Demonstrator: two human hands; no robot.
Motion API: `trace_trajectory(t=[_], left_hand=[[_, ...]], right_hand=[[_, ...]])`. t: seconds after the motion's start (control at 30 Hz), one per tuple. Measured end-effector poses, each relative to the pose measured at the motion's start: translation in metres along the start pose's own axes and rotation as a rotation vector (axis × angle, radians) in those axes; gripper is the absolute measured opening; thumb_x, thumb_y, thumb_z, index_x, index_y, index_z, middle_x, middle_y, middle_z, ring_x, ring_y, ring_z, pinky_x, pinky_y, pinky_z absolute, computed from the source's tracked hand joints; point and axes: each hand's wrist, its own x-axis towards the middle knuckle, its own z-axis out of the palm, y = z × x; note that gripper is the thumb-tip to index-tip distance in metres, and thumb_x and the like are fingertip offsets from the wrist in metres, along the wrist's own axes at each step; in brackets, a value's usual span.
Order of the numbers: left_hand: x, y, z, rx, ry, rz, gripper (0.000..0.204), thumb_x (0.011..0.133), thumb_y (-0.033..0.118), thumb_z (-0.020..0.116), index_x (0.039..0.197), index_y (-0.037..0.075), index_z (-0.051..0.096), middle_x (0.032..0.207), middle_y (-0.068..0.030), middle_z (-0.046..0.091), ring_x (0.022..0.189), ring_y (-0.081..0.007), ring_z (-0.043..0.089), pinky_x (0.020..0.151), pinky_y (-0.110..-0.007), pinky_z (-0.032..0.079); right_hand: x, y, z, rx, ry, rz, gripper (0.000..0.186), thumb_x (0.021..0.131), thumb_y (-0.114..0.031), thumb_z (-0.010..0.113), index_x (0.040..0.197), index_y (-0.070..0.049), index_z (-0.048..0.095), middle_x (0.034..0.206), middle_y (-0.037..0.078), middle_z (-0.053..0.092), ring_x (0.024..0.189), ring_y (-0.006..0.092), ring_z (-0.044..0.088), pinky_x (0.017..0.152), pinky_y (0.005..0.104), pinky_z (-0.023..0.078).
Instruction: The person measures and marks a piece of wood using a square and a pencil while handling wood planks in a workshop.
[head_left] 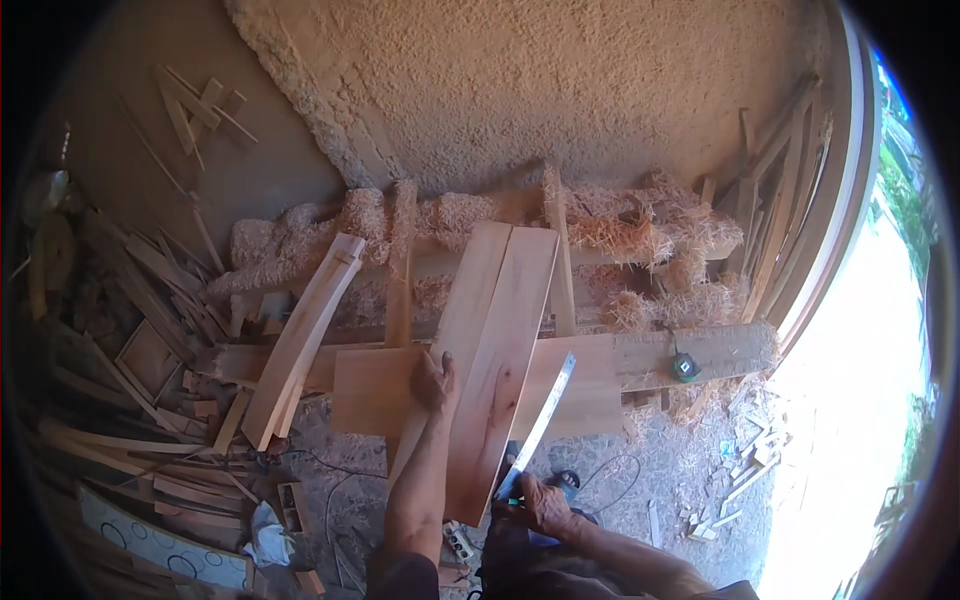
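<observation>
We have our left arm stretched forward from the lower edge of the view, nearly straight, with the left hand (pixel 432 380) set down at the left edge of two long boards (pixel 497 340) lying side by side; its fingers are bent and close together, though we cannot tell how far they wrap beneath the wood. Our right arm comes in from the lower right, bent across our body, and the right hand (pixel 545 505) has its fingers curled closely about the dark lower end of a metal ruler (pixel 545 412), whose blade slants up and away, just beside the right edge of the boards. The boards lie across the middle of a wide plank (pixel 580 385), which sits crosswise along the near edge of the workbench (pixel 640 350), their near ends reaching past that edge toward us. Toward the right end of the same edge we have a tape measure (pixel 684 367), and near the left end a curved pair of timbers (pixel 305 345) leans over it. Of the containers, a small wooden box (pixel 293 507) is on the floor (pixel 345 490) off the bench's near left corner, beside a crumpled white bag (pixel 268 535); what either holds we cannot make out
</observation>
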Motion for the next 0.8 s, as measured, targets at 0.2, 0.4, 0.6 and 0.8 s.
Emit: trace_trajectory(t=[0.2, 0.4, 0.6, 0.8], left_hand=[[-0.020, 0.004, 0.003, -0.076, -0.036, 0.344, 0.058, 0.093, 0.045, 0.067, 0.129, -0.001, 0.059, 0.120, -0.0245, 0.067, 0.110, -0.0436, 0.064, 0.095, -0.052, 0.049], [-0.045, 0.021, -0.027, -0.011, -0.107, 0.596, 0.065, 0.093, 0.042, 0.069, 0.141, 0.001, 0.053, 0.137, -0.0250, 0.057, 0.126, -0.0455, 0.053, 0.107, -0.056, 0.040], [-0.124, -0.037, -0.067, 0.114, 0.053, 0.561, 0.072, 0.095, 0.042, 0.067, 0.150, 0.002, 0.044, 0.152, -0.0265, 0.044, 0.140, -0.0466, 0.041, 0.115, -0.056, 0.033], [-0.229, -0.246, -0.042, 0.239, 0.300, -0.057, 0.081, 0.095, 0.047, 0.071, 0.151, -0.003, 0.041, 0.152, -0.0319, 0.041, 0.141, -0.0503, 0.039, 0.114, -0.059, 0.036]], right_hand=[[-0.005, 0.019, -0.043, 0.025, 0.172, 0.089, 0.049, 0.089, -0.035, 0.075, 0.110, -0.003, 0.045, 0.102, 0.020, 0.061, 0.096, 0.0416, 0.066, 0.071, 0.0512, 0.054], [-0.009, 0.029, -0.092, 0.129, 0.642, -0.106, 0.046, 0.088, -0.017, 0.068, 0.127, -0.002, 0.049, 0.115, 0.022, 0.062, 0.108, 0.0415, 0.062, 0.085, 0.0447, 0.054], [0.010, 0.039, -0.126, 0.814, 0.600, 0.236, 0.044, 0.091, -0.027, 0.063, 0.129, -0.006, 0.065, 0.103, 0.005, 0.072, 0.079, 0.0154, 0.060, 0.074, 0.0308, 0.049], [0.031, 0.057, -0.128, 1.083, 0.573, 0.347, 0.047, 0.102, -0.047, 0.059, 0.128, -0.009, 0.066, 0.107, 0.001, 0.075, 0.077, 0.0076, 0.058, 0.062, 0.0237, 0.040]])
